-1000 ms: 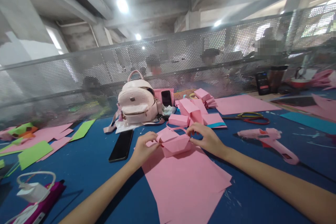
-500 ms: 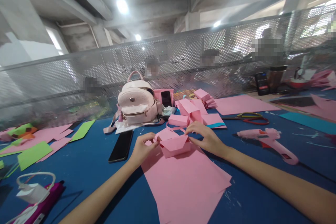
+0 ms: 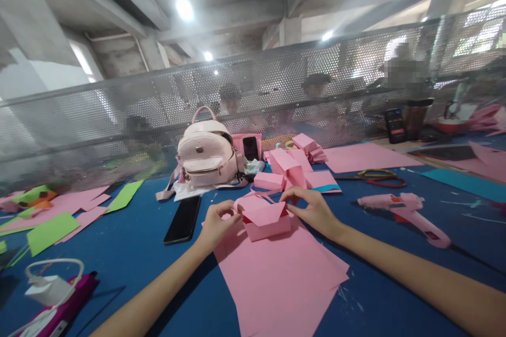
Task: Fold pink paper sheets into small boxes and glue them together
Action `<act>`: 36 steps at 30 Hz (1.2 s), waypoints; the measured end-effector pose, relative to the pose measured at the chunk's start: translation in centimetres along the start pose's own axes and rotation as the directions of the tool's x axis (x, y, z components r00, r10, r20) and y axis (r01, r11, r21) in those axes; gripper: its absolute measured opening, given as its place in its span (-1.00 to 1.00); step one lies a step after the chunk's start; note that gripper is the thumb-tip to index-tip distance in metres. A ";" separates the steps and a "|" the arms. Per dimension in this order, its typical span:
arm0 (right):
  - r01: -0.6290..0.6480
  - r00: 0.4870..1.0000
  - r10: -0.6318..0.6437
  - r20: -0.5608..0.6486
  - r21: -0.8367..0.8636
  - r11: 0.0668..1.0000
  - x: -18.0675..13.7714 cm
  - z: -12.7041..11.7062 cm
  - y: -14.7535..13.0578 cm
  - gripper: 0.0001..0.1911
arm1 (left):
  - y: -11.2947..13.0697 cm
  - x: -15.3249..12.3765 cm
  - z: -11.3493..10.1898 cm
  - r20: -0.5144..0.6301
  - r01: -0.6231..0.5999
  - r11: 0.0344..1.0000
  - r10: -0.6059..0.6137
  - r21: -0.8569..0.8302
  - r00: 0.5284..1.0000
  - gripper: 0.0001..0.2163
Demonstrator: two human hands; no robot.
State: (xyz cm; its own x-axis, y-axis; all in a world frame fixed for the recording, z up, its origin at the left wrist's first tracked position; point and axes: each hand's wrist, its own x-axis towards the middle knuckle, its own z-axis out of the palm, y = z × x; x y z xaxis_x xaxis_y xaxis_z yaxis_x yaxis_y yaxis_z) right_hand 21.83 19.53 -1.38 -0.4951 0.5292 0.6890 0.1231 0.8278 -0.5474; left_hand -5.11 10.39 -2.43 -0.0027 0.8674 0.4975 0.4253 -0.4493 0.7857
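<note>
Two hands work at one small pink paper box (image 3: 269, 230), which sits at the far end of some flat pink sheets (image 3: 276, 284) on the blue counter (image 3: 371, 305), with its lid flap (image 3: 264, 214) slanting over the opening. The left hand (image 3: 217, 225) has its thumb and fingers drawn narrow, pinching the box's left edge. The right hand (image 3: 314, 211) curves around the right corner, its fingers close together by the flap; whether they truly grip the paper, I cannot tell

The box should weigh next to nothing, so a hard press would likely skid it over the loose sheets beneath. It looks like stiff paper or thin card: firm along the folds, weak in the middle of each panel, where a thumb could leave a dent or a stray crease. Dry paper is probably not very slippery, so a light pinch ought to suffice. The best holds seem to be the folded corners and upright side edges, low down. The flap, thin and free at its front, is better guided by its corners than pulled
</note>
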 end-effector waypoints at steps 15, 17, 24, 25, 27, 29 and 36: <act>-0.139 0.985 0.149 -0.085 0.121 0.983 0.3 0.5 -0.1 -0.93 | 1.1 -0.2 0.7 -0.075 0.064 0.989 -0.074 -0.136 0.994 -0.87; -0.168 0.980 0.182 -0.085 0.150 0.974 0.3 0.6 0.2 -0.94 | 1.3 -0.2 1.0 -0.112 0.069 0.980 -0.091 -0.186 0.989 -0.77; -0.278 0.957 0.292 -0.007 0.283 0.918 0.4 1.0 0.5 -0.88 | 2.0 -0.6 1.7 -0.172 0.053 0.953 -0.108 -0.299 0.979 -0.72; -0.293 0.952 0.306 0.005 0.298 0.908 0.4 1.1 0.5 -0.87 | 2.1 -0.6 1.8 -0.176 0.049 0.951 -0.107 -0.306 0.978 -0.72; -0.323 0.942 0.334 0.024 0.322 0.890 0.4 1.1 0.5 -0.85 | 2.3 -0.6 1.9 -0.184 0.051 0.949 -0.112 -0.311 0.977 -0.71; -0.351 0.932 0.360 0.037 0.340 0.873 0.4 1.1 0.5 -0.84 | 2.4 -0.6 1.9 -0.186 0.068 0.947 -0.132 -0.313 0.974 -0.74; -0.446 0.889 0.452 0.077 0.368 0.816 0.2 1.1 0.8 -0.76 | 1.6 -0.3 1.8 -0.195 0.194 0.922 -0.269 -0.334 0.943 -0.77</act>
State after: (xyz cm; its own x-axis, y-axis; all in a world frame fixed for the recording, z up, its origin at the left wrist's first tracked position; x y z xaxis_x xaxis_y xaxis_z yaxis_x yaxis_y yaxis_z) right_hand 20.85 20.05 -2.20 -0.4509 0.8298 0.3287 0.0049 0.3706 -0.9288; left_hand -2.83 9.79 -1.98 -0.2935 0.8974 0.3295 0.0893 -0.3175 0.9440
